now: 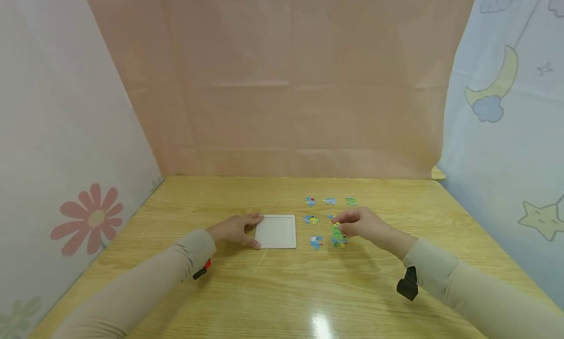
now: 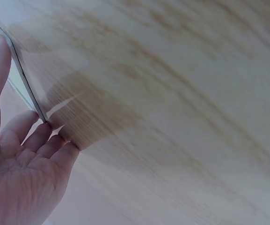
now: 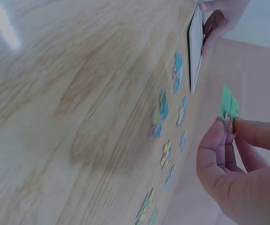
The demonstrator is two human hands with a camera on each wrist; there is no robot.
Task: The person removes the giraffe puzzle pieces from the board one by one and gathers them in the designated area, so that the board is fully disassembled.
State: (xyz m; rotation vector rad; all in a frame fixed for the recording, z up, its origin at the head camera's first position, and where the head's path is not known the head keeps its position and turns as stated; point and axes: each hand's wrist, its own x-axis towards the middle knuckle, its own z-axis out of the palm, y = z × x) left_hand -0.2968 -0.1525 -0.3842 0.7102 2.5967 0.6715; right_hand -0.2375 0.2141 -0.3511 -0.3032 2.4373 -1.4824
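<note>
My left hand holds the left side of a shallow white square tray, its fingers at the far corner and thumb at the near one. In the left wrist view, the tray's dark edge runs between thumb and fingers. My right hand pinches a green jigsaw piece between thumb and fingertips, raised above the table. Below it lies a blue and yellow jigsaw piece, partly overlapped in the head view. Another piece, blue and white, rests between that one and the tray.
Several more jigsaw pieces lie to the tray's right: a blue and yellow one, a blue one with a red spot, a pale blue one and a green one. A tan backdrop stands behind the wooden table.
</note>
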